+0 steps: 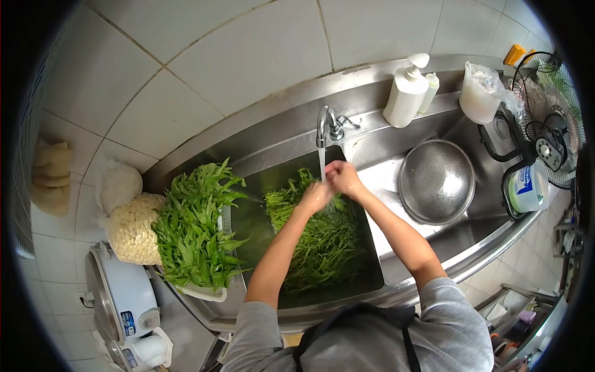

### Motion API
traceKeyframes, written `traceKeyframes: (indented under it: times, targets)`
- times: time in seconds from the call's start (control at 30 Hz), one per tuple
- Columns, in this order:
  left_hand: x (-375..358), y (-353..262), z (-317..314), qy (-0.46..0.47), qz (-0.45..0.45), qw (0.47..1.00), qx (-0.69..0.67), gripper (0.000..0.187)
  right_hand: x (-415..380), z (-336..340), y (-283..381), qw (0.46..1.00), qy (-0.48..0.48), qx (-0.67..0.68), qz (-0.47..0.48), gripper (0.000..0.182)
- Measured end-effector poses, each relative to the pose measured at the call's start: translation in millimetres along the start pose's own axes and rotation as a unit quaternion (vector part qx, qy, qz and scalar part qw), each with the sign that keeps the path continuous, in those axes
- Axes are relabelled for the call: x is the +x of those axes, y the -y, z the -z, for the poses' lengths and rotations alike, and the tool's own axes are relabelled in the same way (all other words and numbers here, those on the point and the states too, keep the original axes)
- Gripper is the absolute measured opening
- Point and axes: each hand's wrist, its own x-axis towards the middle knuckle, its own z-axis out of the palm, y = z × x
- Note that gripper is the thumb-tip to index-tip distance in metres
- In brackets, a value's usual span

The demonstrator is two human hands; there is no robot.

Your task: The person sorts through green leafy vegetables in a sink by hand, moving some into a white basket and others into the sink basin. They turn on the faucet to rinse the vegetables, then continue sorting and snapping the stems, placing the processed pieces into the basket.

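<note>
Water runs from the metal faucet (323, 127) into the left sink basin (252, 232). Close together beside the stream are my two hands. My left hand (317, 197) is curled over the leafy greens, its fingers closed, and whatever is in them is hidden. Slightly higher and to the right, my right hand (345, 178) has its fingers bent and pressed together near the left one. What it holds, if anything, is too small to make out. Below both hands, thin-stemmed green vegetables (322, 248) fill much of the water-filled basin.
On the left, a white basket (217, 294) is heaped with long green leaves (198, 223), beside a bag of pale pieces (134, 229). An upturned metal bowl (437, 181) lies in the right basin. A pump bottle (406, 96) and a fan (548, 133) stand behind and right.
</note>
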Motion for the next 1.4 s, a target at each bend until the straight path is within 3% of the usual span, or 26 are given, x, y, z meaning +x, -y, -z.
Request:
traceKeyframes:
  times: [0.07, 0.13, 0.2, 0.23, 0.3, 0.33, 0.37, 0.4, 0.5, 0.53, 0.57, 0.63, 0.67, 0.7, 0.73, 0.77, 0.8, 0.87, 0.9, 0.93, 0.97, 1.03, 1.07, 1.13, 1.23, 1.4]
  targets:
    - [-3, -2, -14, 0.072, 0.025, 0.997, 0.031, 0.043, -19, -11, 32, 0.999, 0.012, -0.036, -0.008, 0.019]
    - [2, 30, -55, -0.065, -0.028, 0.988, -0.14, 0.047, -19, -18, 35, 0.999, 0.041, 0.014, -0.016, 0.021]
    - [1, 41, -59, -0.088, -0.085, 0.991, -0.053, 0.049, -5, -7, 39, 0.971, 0.237, 0.006, -0.02, 0.021]
    - [-6, 14, -23, -0.225, -0.165, 0.952, 0.128, 0.046, 3, 6, 51, 0.97, 0.219, -0.102, 0.018, 0.02]
    - [2, 3, 1, -0.115, -0.044, 0.99, -0.067, 0.036, 21, 32, 69, 0.985, 0.084, -0.153, -0.002, 0.018]
    - [3, -9, 18, -0.088, 0.011, 0.989, -0.119, 0.033, 51, 33, 39, 0.979, -0.052, -0.181, 0.078, 0.02]
    - [5, -14, 26, -0.11, -0.021, 0.984, -0.141, 0.028, 67, 47, 32, 0.975, -0.088, -0.159, 0.125, 0.022]
    - [4, -23, 34, -0.111, -0.021, 0.983, -0.143, 0.028, 71, 60, 44, 0.963, -0.123, -0.222, 0.091, 0.023]
    - [6, -42, 52, -0.025, -0.004, 0.999, -0.035, 0.021, 93, 75, 32, 0.949, -0.181, -0.247, 0.077, 0.023]
    - [13, -37, 49, -0.026, -0.003, 0.999, -0.032, 0.021, 96, 74, 31, 0.946, -0.184, -0.255, 0.084, 0.021]
    - [20, -29, 45, -0.089, -0.023, 0.988, -0.124, 0.021, 95, 72, 28, 0.946, -0.183, -0.253, 0.084, 0.021]
    - [25, -19, 40, -0.208, -0.025, 0.953, -0.221, 0.021, 72, 62, 40, 0.982, -0.127, -0.125, 0.062, 0.02]
    - [26, -13, 35, -0.208, -0.024, 0.953, -0.221, 0.021, 65, 44, 24, 0.988, -0.111, -0.02, 0.107, 0.018]
    - [34, 5, 17, -0.222, -0.04, 0.924, -0.307, 0.023, 41, 29, 33, 0.994, -0.037, 0.102, -0.006, 0.018]
    - [39, 23, -3, -0.235, -0.054, 0.888, -0.391, 0.025, 27, 18, 28, 0.983, 0.109, 0.143, -0.047, 0.017]
    - [33, 38, -25, -0.192, -0.073, 0.848, -0.49, 0.026, 12, 15, 36, 0.962, 0.228, 0.124, -0.084, 0.016]
    - [19, 41, -21, -0.102, 0.01, 0.853, -0.512, 0.029, 7, 19, 48, 0.946, 0.297, 0.066, -0.114, 0.016]
    - [3, 40, -36, -0.211, 0.032, 0.924, -0.317, 0.028, 20, 31, 50, 0.946, 0.313, -0.062, -0.051, 0.017]
    - [2, 35, -29, -0.211, 0.031, 0.925, -0.314, 0.028, 37, 36, 47, 0.948, 0.216, -0.22, 0.079, 0.018]
    - [-2, 25, -21, -0.131, 0.033, 0.944, -0.302, 0.025, 61, 34, 36, 0.942, 0.06, -0.319, 0.084, 0.018]
    - [-7, 16, -17, -0.05, 0.037, 0.955, -0.29, 0.024, 78, 43, 30, 0.95, -0.046, -0.28, 0.128, 0.016]
    - [0, 5, -12, -0.045, -0.012, 0.97, -0.241, 0.024, 104, 55, 19, 0.93, -0.182, -0.259, 0.186, 0.017]
    - [4, 0, -8, -0.036, -0.06, 0.98, -0.189, 0.025, 113, 61, 16, 0.922, -0.183, -0.292, 0.176, 0.021]
    - [1, -22, 12, -0.037, -0.032, 0.981, -0.19, 0.022, 123, 69, 23, 0.951, -0.136, -0.273, 0.053, 0.026]
    - [8, -32, 31, -0.034, -0.06, 0.981, -0.182, 0.02, 124, 81, 27, 0.935, -0.046, -0.351, -0.003, 0.026]
    - [3, -48, 53, -0.061, -0.092, 0.975, -0.195, 0.016, 148, 89, 3, 0.931, 0.013, -0.364, 0.008, 0.031]
